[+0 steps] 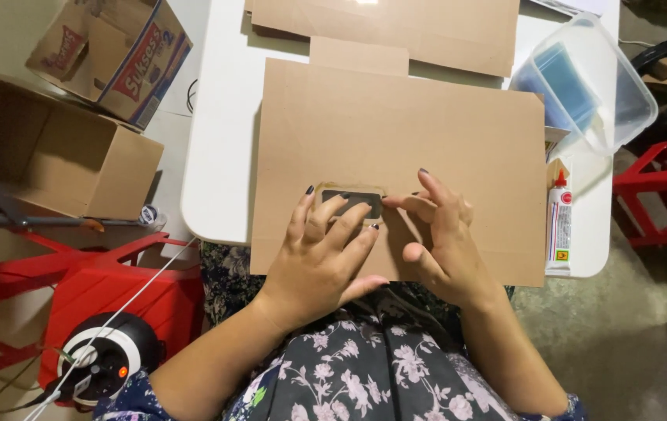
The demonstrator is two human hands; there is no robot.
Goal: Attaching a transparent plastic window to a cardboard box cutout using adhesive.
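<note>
Two hands are pressing on one cardboard sheet (396,140) at the table's near edge. Left hand (322,253): lying spread and flat, gripping nothing, fingers resting over a small dark rectangular window (357,199) cut in the sheet. Right hand (438,238): fingers curled and narrow, fingertips (396,201) touching the window's right end, pinching or smoothing its border; whether anything is being held between them cannot be told.

Cardboard sheet: lying flat, covering most of the white table (220,156), its near edge overhanging toward the lap.

Second cardboard sheet (396,27): lying at the far edge, partly under the first.

Glue tube (558,226): lying along the right edge, just beside the sheet.

Clear plastic tub (594,82): sitting at the far right corner, holding bluish sheets.

Open cardboard boxes (60,156): standing off the table's left side.

Risk, as judged: the overhanging sheet may be sliding under uneven pressure, skewing the window border; the glue tube, near the edge, may be getting knocked off.
</note>
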